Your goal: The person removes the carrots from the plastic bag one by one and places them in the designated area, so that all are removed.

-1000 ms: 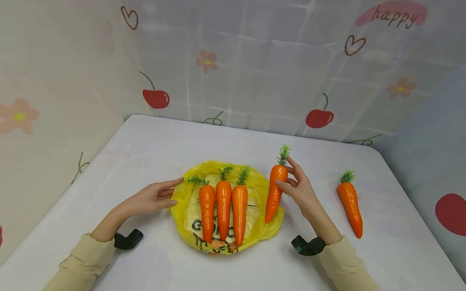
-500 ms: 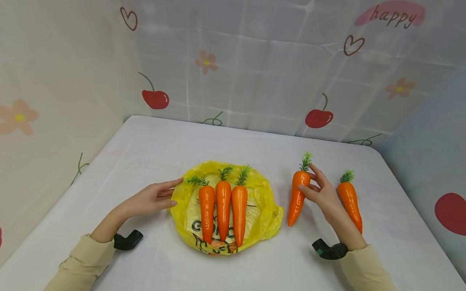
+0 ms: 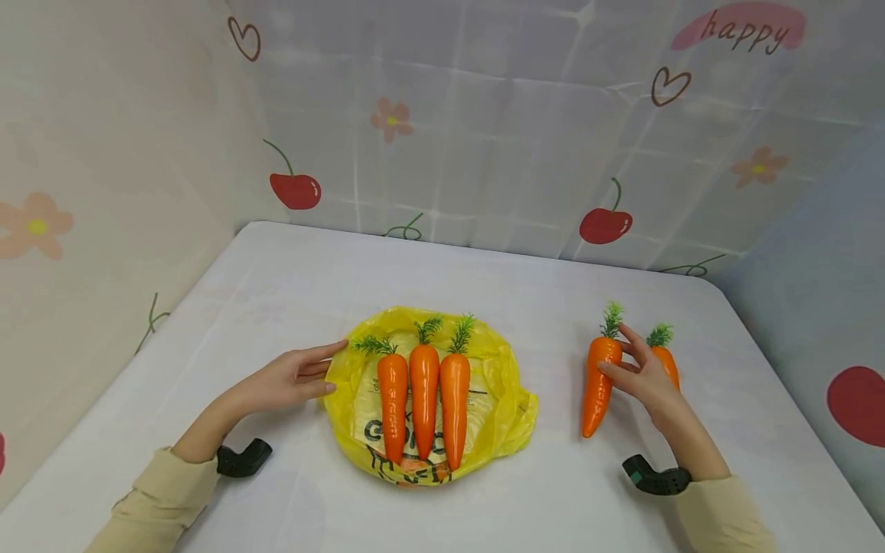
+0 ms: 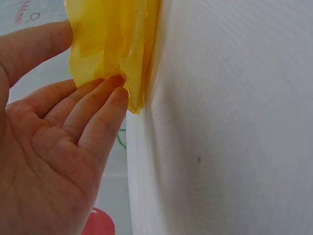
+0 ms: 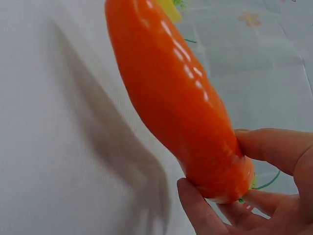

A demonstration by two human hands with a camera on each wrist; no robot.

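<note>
A toy carrot (image 3: 598, 390) with a green tuft hangs slightly tilted above the table, held near its thick end between the thumb and fingers of my right hand (image 3: 644, 376). In the right wrist view, the shiny carrot (image 5: 168, 93) casts a shadow on the white surface. My left hand (image 3: 290, 378) touches the left rim of a yellow plastic bag (image 3: 512, 418), which lies with its mouth rolled open. Its extended fingers and thumb rest against the yellow film (image 4: 105, 44) in the left wrist view. Three carrots (image 3: 425, 395) lie side by side within the bag's rim.
Another carrot (image 3: 665, 367) lies at the right, partly hidden behind my right hand. The white tabletop (image 3: 276, 276) meets patterned curtains (image 3: 484, 153) at the back and sides. Each wrist wears a black camera (image 3: 655, 476).
My right hand has carried its carrot from the bag's right edge rightward, near the carrot on the table. The left hand and the three carrots have stayed in place.
</note>
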